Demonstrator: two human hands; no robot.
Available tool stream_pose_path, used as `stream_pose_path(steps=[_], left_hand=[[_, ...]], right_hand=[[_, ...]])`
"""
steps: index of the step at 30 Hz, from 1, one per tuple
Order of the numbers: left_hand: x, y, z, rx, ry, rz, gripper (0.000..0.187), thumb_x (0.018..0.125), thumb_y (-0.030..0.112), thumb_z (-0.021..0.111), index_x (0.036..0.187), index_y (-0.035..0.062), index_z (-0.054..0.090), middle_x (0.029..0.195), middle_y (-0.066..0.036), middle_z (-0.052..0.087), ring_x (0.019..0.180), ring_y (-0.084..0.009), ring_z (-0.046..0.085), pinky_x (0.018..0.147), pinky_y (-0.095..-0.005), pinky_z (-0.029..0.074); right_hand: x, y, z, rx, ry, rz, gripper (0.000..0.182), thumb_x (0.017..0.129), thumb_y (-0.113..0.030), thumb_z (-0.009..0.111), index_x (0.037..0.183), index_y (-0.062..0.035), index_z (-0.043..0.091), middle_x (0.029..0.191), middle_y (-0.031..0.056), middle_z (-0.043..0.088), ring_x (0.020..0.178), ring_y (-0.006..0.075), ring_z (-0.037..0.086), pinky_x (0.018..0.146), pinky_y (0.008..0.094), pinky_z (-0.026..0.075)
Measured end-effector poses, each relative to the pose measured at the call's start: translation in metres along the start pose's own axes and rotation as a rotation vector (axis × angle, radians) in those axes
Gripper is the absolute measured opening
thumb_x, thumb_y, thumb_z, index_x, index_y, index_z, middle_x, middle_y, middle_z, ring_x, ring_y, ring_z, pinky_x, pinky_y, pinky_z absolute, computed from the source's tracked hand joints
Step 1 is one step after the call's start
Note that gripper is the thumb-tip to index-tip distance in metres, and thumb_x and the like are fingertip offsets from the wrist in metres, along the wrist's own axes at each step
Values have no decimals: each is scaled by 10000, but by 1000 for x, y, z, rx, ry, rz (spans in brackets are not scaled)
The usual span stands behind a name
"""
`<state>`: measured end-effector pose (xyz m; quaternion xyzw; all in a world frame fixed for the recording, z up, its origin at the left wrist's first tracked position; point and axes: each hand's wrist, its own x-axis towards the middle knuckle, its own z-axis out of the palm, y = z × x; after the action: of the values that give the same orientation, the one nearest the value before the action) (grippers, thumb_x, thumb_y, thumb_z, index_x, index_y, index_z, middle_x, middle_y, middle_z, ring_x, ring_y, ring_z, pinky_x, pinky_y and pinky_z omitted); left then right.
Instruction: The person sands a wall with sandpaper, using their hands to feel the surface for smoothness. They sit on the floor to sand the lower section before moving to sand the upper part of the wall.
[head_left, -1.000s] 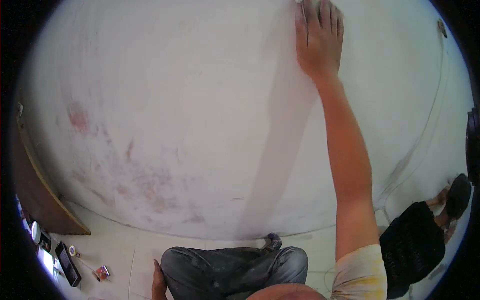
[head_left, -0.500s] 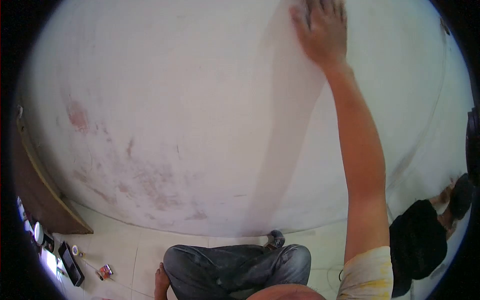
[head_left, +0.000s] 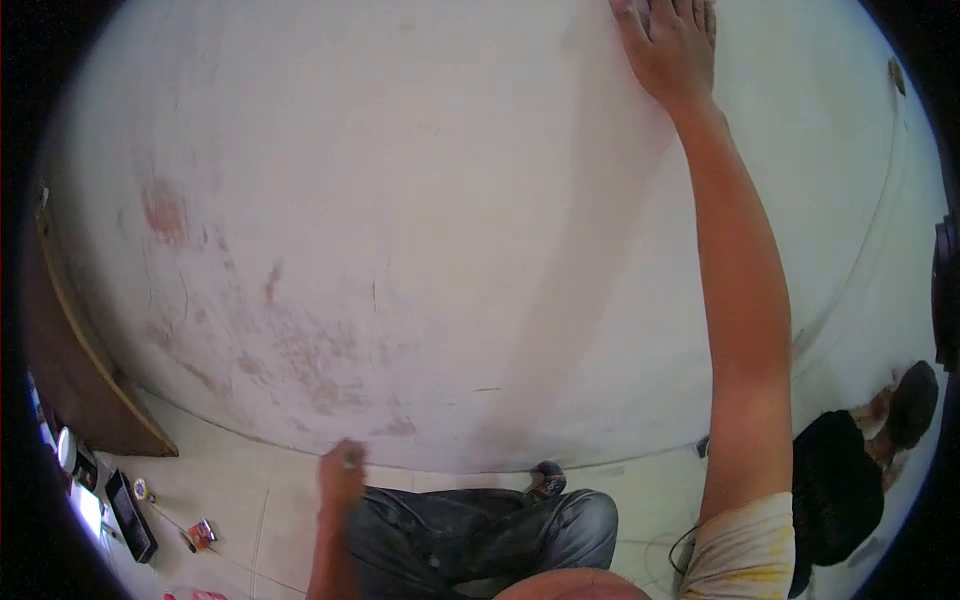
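Reaching up the scuffed white wall [head_left: 450, 200] with right hand [head_left: 680, 50], upper right, fingers outstretched; left hand [head_left: 343, 478] near jeans [head_left: 450, 530], lower left, fingers too blurred to tell.

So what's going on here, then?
Someone sits facing a pale wall, the right arm stretched up and the right hand on the wall. The fingertips run out of view at the top, so I can't tell whether there is anything under them. The left hand is blurred, low down near the knee. Reddish and brownish marks show on the lower left of the wall, and a black tray lies on the tiled floor.
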<state>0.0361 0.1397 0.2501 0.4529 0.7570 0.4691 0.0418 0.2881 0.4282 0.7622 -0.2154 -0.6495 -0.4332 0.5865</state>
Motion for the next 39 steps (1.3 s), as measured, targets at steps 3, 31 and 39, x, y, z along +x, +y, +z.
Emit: stream_pose_path(steps=[3,31,39], left_hand=[[7,51,61,110,-563,189,310,924,333,587,957,31,647,874,-196,672,834,-439,618,770,-459,497],[-34,-18,194,446,-1254,112,852,866,700,460,1394,31,446,1402,-209,473,1314,-363,433,1065,-515,348],[-42,-20,176,383,-1177,125,777,889,635,490,1387,40,457,1366,-246,504,1275,-369,486,1074,-470,367]], right_hand=[[-16,-21,4,-67,-68,-10,665,991,-408,400,1512,-29,231,1562,260,170,1465,396,106,1198,472,58],[17,-8,10,-135,29,-4,587,1001,-388,364,1481,-54,316,1525,293,234,1437,415,181,1188,502,87],[-60,-27,-4,67,-23,-252,651,946,-491,486,1497,-181,332,1548,215,242,1437,395,205,1173,534,115]])
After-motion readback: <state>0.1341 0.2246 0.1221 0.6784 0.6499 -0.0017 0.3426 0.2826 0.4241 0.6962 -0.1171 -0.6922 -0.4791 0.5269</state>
